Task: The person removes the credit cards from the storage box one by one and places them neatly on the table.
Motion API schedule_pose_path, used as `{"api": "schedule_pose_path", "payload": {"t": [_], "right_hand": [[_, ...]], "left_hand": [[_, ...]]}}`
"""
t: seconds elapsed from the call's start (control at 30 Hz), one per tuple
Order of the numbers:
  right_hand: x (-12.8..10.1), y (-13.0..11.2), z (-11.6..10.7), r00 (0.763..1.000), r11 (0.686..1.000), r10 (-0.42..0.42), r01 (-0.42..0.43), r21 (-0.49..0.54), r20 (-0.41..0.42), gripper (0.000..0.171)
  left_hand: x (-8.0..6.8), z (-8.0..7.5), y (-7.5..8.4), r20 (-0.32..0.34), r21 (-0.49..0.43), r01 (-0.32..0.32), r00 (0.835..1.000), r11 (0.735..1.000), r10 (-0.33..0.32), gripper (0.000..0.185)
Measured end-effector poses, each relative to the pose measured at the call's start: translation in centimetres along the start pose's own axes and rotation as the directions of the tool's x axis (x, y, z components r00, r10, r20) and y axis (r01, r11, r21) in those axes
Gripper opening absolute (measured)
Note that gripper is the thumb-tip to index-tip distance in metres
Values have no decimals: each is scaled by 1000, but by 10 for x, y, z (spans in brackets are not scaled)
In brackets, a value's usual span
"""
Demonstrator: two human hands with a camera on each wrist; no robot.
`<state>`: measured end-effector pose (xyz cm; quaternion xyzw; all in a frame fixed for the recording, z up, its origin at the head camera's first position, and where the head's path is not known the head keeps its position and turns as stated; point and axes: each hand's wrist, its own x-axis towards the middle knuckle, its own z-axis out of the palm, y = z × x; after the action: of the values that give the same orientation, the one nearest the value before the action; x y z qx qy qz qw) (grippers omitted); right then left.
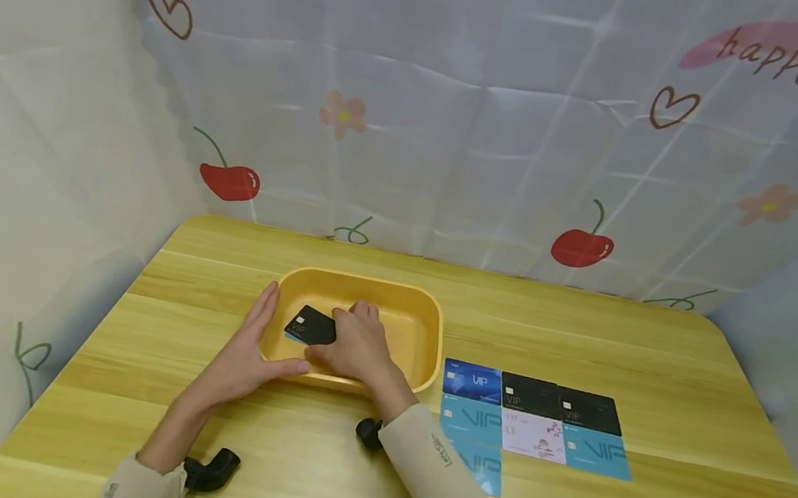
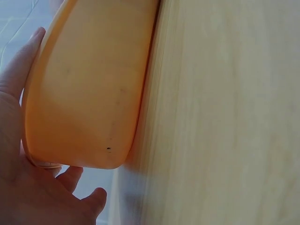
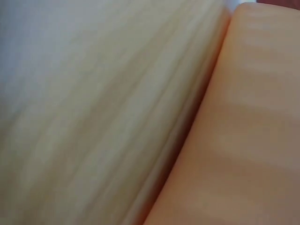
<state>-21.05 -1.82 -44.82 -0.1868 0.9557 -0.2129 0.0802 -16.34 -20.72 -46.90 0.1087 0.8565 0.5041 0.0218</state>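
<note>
A yellow plastic tub (image 1: 426, 328) stands on the table. My left hand (image 1: 241, 354) rests against its left end, fingers along the side and thumb by the front rim; the left wrist view shows this hand (image 2: 42, 187) around the tub's corner (image 2: 89, 93). Inside the tub, my right hand (image 1: 359, 345) grips the right end of a black VIP card (image 1: 309, 325), whose edge the fingers hide. A blue edge shows beneath that card. Only the tub's outer wall (image 3: 248, 122) and the table appear in the right wrist view; the right hand is out of it.
Right of the tub, VIP cards lie in rows: a dark blue card (image 1: 472, 381), black cards (image 1: 589, 411), a pink card (image 1: 533, 435) and light blue cards (image 1: 595, 451). My right sleeve (image 1: 445, 474) partly covers the lowest one. A printed curtain (image 1: 461, 123) hangs behind the table.
</note>
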Motion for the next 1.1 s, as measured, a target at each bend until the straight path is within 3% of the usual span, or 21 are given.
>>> {"api": "schedule_pose_path", "payload": {"t": [0.23,0.53,0.83,1.1], "right_hand": [[4,-2,3,999,997,21,-19,-75,26,65],[5,-3,4,1000,993,3,-4,-119,-4,54],[5,-4,2,1000,990,-15,17,-143,13,45],[6,-1,0,1000,996,-21,22,-91,12,43]], "left_hand": [[-1,0,0,2,-3,1,1000,1000,-1,119],[0,0,0,1,-15,5,1000,1000,-5,118],[0,0,0,1,-12,2,1000,1000,-1,118],[1,0,0,-1,-5,-4,1000,1000,4,118]]}}
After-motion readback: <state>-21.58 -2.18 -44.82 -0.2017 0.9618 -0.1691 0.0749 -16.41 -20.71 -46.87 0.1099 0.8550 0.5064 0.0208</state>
